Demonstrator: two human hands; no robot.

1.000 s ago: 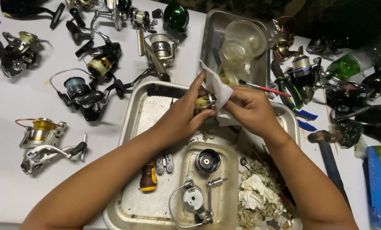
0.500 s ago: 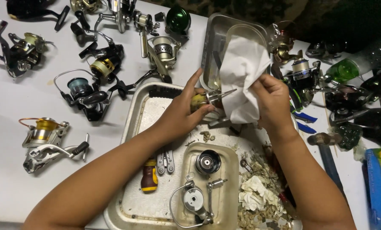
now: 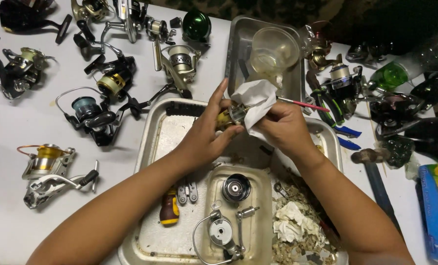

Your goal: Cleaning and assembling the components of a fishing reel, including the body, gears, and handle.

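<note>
Lying nearest in the small inner tray: 1 dark spool, 1 bail rotor, crumpled used tissue scraps. Above the big tray, left hand pinching a small brass reel part, right hand closed on white tissue pressed against it; wiping seemingly midway. Farther out, several whole reels apparently untouched.

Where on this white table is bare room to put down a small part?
Bare patches: the white table between the blue-spool reel and gold-spool reel, and its near-left corner below that reel. Crowded: the large metal tray, the far row of reels, and the right side with tools.
</note>
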